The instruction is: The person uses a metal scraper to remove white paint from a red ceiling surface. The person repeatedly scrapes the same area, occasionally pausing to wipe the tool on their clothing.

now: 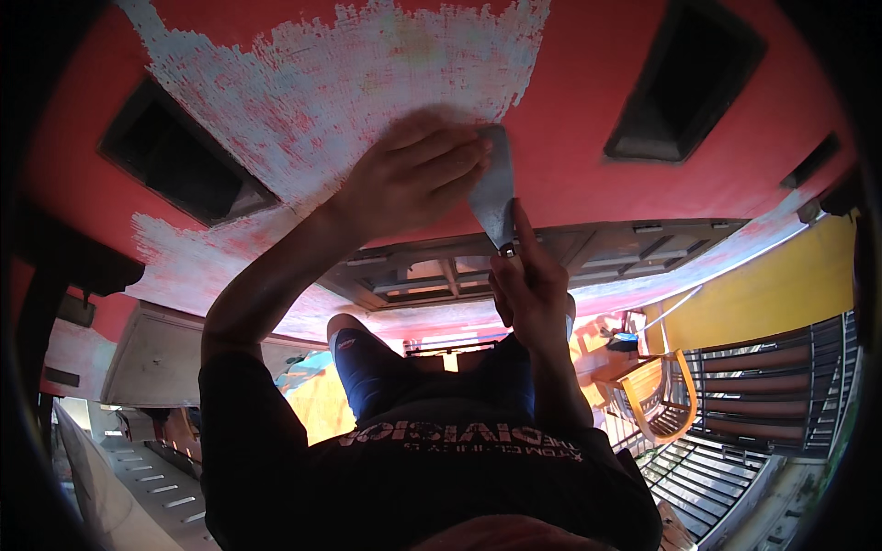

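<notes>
A putty knife (pixel 497 186) with a broad metal blade is held by its handle in my right hand (pixel 530 282), its index finger stretched towards the blade. My left hand (pixel 417 172) reaches across from the left, and its fingertips lie at the upper left part of the blade. Its fingers are nearly straight and close together. Behind both hands is a red painted wall (pixel 572 131). Above and left of the blade, a large rough patch of pale, whitish-blue coating (pixel 331 89) covers part of the red. Whether the blade edge touches the wall cannot be told.
Dark recessed openings (pixel 182 151) sit left and right in the wall. Below the hands is a wooden-framed window or door (pixel 448 275). A wooden chair (pixel 661 392) stands at the lower right beside metal railings (pixel 710 482). A yellow wall (pixel 765 289) is at the right.
</notes>
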`<state>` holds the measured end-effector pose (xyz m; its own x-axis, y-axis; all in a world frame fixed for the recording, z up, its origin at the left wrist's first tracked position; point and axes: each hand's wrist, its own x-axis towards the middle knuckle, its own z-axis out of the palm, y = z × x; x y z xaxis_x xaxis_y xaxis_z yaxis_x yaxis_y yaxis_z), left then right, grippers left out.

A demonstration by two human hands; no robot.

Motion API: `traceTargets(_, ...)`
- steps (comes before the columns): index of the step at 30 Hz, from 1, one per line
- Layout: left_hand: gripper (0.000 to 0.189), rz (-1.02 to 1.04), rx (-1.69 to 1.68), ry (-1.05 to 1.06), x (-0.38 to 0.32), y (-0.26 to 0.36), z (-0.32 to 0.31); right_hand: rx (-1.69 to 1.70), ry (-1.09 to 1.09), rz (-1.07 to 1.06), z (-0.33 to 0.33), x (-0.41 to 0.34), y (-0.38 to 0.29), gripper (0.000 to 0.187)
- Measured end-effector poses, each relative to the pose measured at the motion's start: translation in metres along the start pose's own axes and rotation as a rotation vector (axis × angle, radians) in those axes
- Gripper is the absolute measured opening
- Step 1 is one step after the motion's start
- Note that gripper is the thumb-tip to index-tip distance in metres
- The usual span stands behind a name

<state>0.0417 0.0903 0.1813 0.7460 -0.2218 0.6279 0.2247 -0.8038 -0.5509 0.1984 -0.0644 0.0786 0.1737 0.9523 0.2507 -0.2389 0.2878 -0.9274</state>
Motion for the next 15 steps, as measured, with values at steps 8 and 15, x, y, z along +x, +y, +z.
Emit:
traceTargets(8, 0.019, -0.022, -0.028, 0.034, 0.004, -0.003, 0.000, -0.191, 0.028, -0.063, -0.001, 0.007, 0.010, 0.064)
traceTargets(15, 0.021, -0.062, -0.046, 0.015, 0.008, -0.008, -0.001, -0.174, 0.027, -0.016, -0.001, 0.005, 0.000, 0.065)
